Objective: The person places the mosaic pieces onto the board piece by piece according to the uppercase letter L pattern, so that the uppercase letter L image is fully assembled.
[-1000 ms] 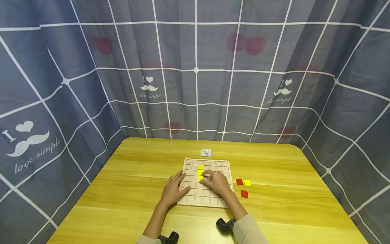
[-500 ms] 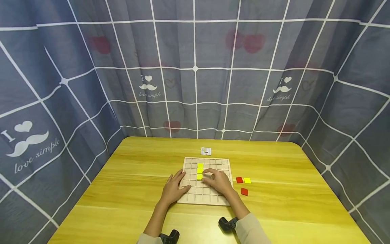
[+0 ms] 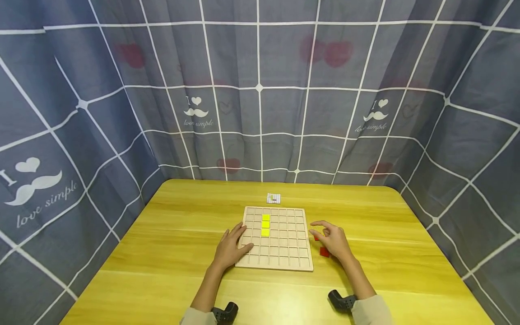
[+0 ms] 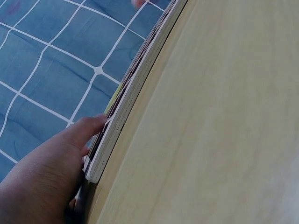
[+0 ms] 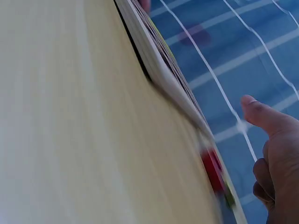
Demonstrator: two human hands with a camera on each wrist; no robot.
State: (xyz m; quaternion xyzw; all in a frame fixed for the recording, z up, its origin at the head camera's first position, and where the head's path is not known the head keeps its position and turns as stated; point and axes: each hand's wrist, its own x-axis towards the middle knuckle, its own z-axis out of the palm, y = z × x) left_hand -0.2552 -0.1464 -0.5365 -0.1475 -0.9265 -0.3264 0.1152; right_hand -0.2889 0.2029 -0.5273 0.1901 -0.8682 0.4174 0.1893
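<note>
A pale wooden grid board [image 3: 284,255] lies on the table, with a column of three yellow square tiles [image 3: 266,225] set in its cells. My left hand [image 3: 229,248] rests at the board's left side, thumb on the top and fingers along the edge. Off the board's right edge, my right hand [image 3: 336,241] hovers above the loose tiles, its thumb and index finger spread with nothing between them. Below it one red tile [image 3: 324,252] shows plainly; another red tile [image 3: 316,238] is mostly covered. The loose yellow tile is hidden by the hand in the head view.
A small printed grid card [image 3: 273,198] lies behind the board. Dark wrist cameras [image 3: 343,301] sit on both wrists. A blue checked curtain [image 3: 284,113] encloses the yellow wood-grain table [image 3: 183,216] at the back and sides.
My right hand has left the yellow tiles on the board and moved right, over the loose tiles. My left hand stays at the board's edge. The head view has shifted slightly.
</note>
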